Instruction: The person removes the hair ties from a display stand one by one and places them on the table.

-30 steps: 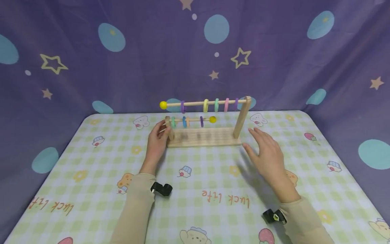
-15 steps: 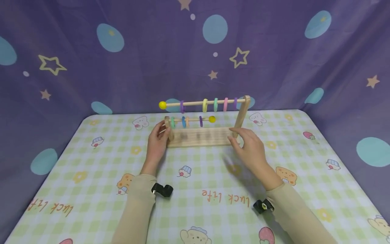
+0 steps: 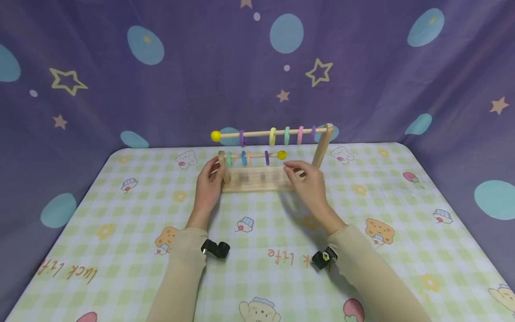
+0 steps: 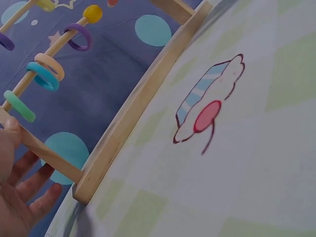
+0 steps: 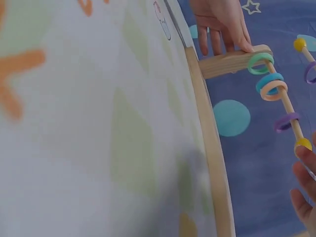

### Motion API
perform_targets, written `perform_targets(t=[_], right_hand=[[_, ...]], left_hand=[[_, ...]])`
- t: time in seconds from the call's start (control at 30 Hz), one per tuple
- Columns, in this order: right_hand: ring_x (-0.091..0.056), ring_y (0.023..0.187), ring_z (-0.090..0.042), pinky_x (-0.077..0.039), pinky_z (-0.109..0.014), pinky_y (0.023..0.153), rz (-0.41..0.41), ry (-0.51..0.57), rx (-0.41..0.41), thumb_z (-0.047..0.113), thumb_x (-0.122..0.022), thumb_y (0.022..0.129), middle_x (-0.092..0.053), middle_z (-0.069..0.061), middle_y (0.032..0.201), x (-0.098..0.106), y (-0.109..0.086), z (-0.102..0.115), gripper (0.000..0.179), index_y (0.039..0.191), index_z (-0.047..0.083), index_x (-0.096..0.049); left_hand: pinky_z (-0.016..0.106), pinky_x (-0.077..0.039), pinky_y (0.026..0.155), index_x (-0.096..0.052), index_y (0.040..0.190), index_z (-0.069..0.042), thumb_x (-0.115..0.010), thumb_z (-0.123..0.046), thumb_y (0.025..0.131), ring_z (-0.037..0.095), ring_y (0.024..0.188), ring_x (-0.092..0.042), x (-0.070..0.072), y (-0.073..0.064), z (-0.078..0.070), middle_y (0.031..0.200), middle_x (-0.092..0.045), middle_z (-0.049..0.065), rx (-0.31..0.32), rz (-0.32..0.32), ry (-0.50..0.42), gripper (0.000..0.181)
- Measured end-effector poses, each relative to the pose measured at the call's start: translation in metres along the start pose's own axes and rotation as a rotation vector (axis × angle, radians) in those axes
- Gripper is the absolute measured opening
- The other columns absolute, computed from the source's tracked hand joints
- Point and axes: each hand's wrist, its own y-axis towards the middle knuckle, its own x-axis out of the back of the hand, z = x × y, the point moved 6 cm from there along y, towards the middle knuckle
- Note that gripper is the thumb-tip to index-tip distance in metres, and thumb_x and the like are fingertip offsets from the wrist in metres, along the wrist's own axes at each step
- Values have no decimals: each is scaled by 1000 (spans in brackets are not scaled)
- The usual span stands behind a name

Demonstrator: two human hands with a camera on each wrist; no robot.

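A wooden ring rack (image 3: 257, 180) stands on the table, with a long upper rod (image 3: 257, 133) and a short lower rod (image 4: 49, 52). Colored rings hang on both; the lower one carries a green ring (image 4: 19, 106), a blue ring (image 4: 42, 76), a peach ring (image 4: 50, 66) and a purple ring (image 4: 79, 37). My left hand (image 3: 207, 185) grips the short left post (image 5: 229, 63) between thumb and fingers. My right hand (image 3: 311, 182) is at the lower rod's free end, its fingertips right at the yellow ball (image 5: 303, 144), thumb and forefinger apart.
The tall right post (image 3: 323, 145) rises behind my right hand. A second yellow ball (image 3: 215, 136) caps the upper rod's left end. A checked cloth (image 3: 132, 250) covers the table, and a purple curtain (image 3: 193, 80) hangs behind it.
My right hand has moved left from beside the tall post, across the rack's base, to the lower rod's yellow ball. The left hand keeps its grip on the short post.
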Motion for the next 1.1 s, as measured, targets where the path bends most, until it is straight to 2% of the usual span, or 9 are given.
perform_targets(t=[0.17, 0.37, 0.57, 0.67, 0.7, 0.77, 0.9, 0.93, 1.1], right_hand=[[-67, 83, -25, -53, -40, 74, -2, 47, -45, 8, -73, 90, -74, -12, 101, -11, 2, -2, 13, 102, 3, -76], [-67, 82, -22, -51, -35, 73, -5, 43, -87, 9, -73, 90, -75, -8, 100, -23, 2, -4, 13, 102, 4, -76], [-67, 75, -19, -47, -28, 62, -40, 2, -68, 12, -75, 89, -75, -6, 91, -33, 5, -2, 13, 101, 7, -77], [-67, 73, -18, -48, -27, 60, -55, -29, -72, 15, -76, 89, -75, -5, 88, -36, 7, -1, 14, 101, 8, -78], [-68, 73, -19, -49, -27, 61, -56, -38, -73, 16, -76, 89, -75, -5, 88, -37, 7, 0, 15, 101, 8, -78], [-68, 73, -19, -50, -28, 61, -55, -57, -80, 18, -76, 89, -75, -5, 88, -39, 8, 0, 17, 102, 8, -77], [-67, 73, -18, -48, -30, 59, -52, -80, -116, 23, -76, 89, -75, -3, 89, -43, 8, 0, 21, 104, 9, -77], [-67, 73, -18, -47, -30, 58, -54, -85, -128, 24, -76, 89, -75, -3, 89, -44, 8, -1, 21, 104, 10, -77], [-66, 72, -16, -44, -30, 58, -59, -95, -168, 27, -75, 89, -75, -1, 88, -46, 8, -1, 21, 104, 12, -77]], left_hand=[[37, -40, 108, -47, 147, -7, -51, -28, 104, 31, 128, -51, -2, -2, -1, 140, -52, 21, -14, -20, 6, 48], [38, -41, 107, -47, 146, -8, -51, -28, 104, 32, 127, -52, -3, -3, -2, 140, -52, 20, -8, -23, 31, 47], [37, -41, 107, -46, 146, -7, -50, -23, 105, 32, 126, -53, -4, -3, -1, 139, -52, 21, -6, -42, 33, 45], [37, -41, 107, -46, 146, -6, -50, -23, 105, 32, 127, -52, -4, -2, -1, 140, -51, 21, -13, -42, 24, 45], [37, -40, 108, -46, 146, -5, -50, -21, 105, 33, 127, -52, -4, -4, -7, 140, -51, 22, -6, -35, 21, 45], [37, -40, 108, -46, 146, -5, -50, -21, 105, 33, 127, -51, -3, -4, -7, 140, -51, 22, -9, -33, 22, 45], [37, -40, 108, -46, 146, -6, -50, -21, 105, 33, 127, -52, -2, -3, -8, 140, -51, 22, -2, -34, 39, 44], [37, -41, 108, -47, 146, -7, -51, -22, 105, 32, 127, -52, -2, -1, -2, 140, -51, 21, -10, -39, 45, 44], [36, -40, 108, -47, 146, -5, -51, -20, 104, 31, 127, -52, -2, -2, -4, 140, -52, 21, -18, -36, 44, 44]])
